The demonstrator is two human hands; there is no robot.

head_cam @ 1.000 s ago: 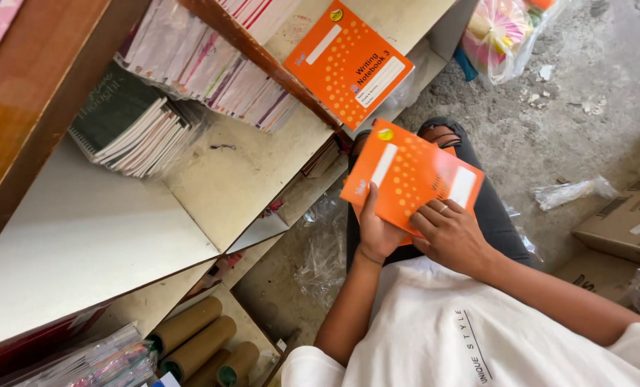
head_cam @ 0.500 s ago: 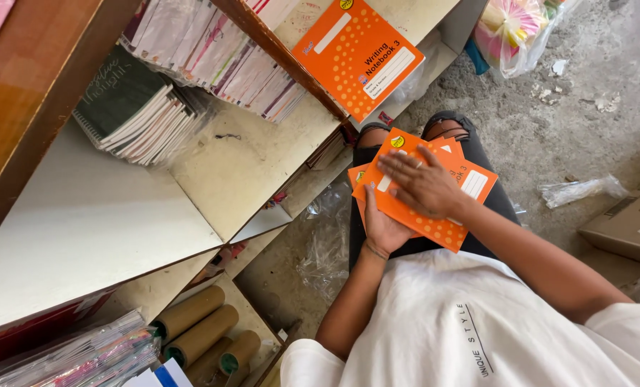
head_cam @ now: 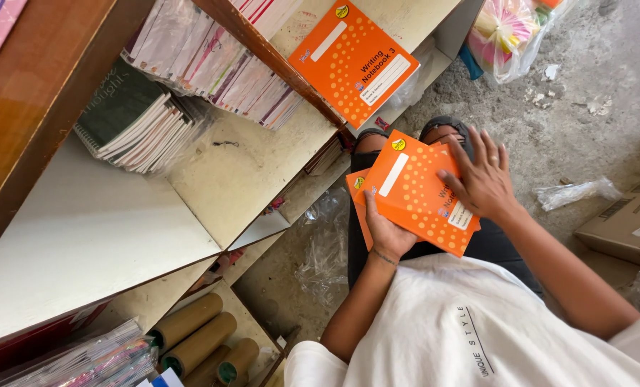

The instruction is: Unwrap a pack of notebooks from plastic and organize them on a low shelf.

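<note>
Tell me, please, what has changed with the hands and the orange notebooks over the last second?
The right hand slid from the middle of the top cover to the right edge of the orange notebooks, fingers spread, and the top one now sits skewed off the ones beneath. The left hand supports the stack from below as before. The single orange notebook on the shelf has not moved.

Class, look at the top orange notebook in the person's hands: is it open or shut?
Shut. The top notebook shows only its dotted orange cover; no pages are spread. The left hand supports the stack and the right hand lies on it.
</note>
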